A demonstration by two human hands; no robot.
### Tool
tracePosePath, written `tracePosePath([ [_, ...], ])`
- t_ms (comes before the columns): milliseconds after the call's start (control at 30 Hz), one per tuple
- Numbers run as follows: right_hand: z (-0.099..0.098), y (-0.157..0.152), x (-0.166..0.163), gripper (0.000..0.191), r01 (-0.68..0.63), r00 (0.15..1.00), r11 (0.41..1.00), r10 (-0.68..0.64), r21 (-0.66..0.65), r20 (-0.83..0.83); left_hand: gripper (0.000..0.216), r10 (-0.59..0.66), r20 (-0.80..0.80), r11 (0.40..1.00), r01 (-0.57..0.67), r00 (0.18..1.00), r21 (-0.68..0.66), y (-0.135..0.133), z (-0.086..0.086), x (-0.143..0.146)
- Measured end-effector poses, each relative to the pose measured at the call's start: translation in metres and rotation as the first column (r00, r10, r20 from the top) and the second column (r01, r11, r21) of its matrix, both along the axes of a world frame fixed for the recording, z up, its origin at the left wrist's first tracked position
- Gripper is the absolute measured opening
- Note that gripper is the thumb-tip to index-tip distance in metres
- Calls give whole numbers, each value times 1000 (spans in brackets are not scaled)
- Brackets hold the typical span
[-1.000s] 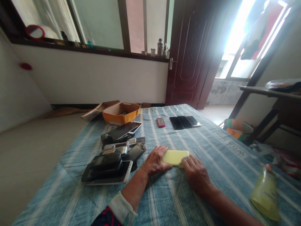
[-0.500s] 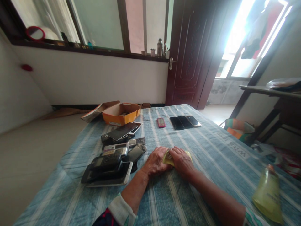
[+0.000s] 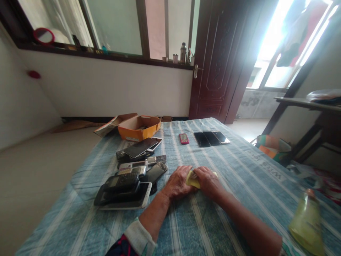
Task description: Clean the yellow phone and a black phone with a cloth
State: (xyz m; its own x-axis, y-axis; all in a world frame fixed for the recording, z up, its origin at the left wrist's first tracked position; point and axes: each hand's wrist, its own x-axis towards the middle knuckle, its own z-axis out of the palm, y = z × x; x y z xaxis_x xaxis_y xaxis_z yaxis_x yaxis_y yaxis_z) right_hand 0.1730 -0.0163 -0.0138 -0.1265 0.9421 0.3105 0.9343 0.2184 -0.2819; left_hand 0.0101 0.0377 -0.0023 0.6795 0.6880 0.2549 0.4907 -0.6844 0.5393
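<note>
My right hand [image 3: 210,183] is closed over a folded yellow cloth [image 3: 195,182], pressing it down near the middle of the bed-like surface. Close against it, my left hand [image 3: 178,182] rests with its fingers curled in beside the cloth's left edge. Whatever lies beneath the hands is hidden. To the left, a pile of old mobile phones [image 3: 122,183] sits near my left forearm, with a large white-edged one at the bottom. Farther out lie a small pink phone [image 3: 183,138] and a row of dark phones [image 3: 211,139].
An orange cardboard box [image 3: 140,133] with its lid folded open stands at the far left edge. A spray bottle of yellow liquid [image 3: 306,224] stands at the right. Blue striped cloth [image 3: 239,170] covers the surface. Beyond are a brown door [image 3: 213,64] and a side table [image 3: 306,103].
The view has shifted slightly. My right hand still presses the yellow cloth, with a small shift of the fingers; the left hand keeps its place.
</note>
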Motion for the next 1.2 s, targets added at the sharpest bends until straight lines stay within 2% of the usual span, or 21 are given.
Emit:
tracePosePath([
  [133,2,9,-17,22,-97,994,995,98,20,-42,79,20,3,1000,-20,1000,-12,0,-1,-1],
  [233,2,8,-12,20,-154,987,988,155,30,-50,83,23,-23,999,-24,999,-30,-1,2,-1],
  [433,8,4,-5,12,-111,993,993,110,-31,-36,91,16,-39,998,-18,999,-54,-2,5,-1],
  [700,7,15,-19,29,-296,927,954,300,52,-225,92,17,3,1000,-17,1000,-21,1,-3,-1],
  [767,7,15,-18,29,-283,929,959,282,30,-238,92,11,3,1000,-11,1000,-28,1,-3,-1],
  [933,8,15,-24,30,-102,973,994,89,-49,-213,92,25,28,999,-24,999,-33,4,-7,-2],
  [1067,10,15,-27,31,-87,980,995,76,-52,-185,91,29,37,999,-28,999,-22,4,-9,-1],
  [1200,10,14,-24,31,-88,985,995,79,-51,-156,93,24,38,999,-22,999,-39,1,-4,-1],
])
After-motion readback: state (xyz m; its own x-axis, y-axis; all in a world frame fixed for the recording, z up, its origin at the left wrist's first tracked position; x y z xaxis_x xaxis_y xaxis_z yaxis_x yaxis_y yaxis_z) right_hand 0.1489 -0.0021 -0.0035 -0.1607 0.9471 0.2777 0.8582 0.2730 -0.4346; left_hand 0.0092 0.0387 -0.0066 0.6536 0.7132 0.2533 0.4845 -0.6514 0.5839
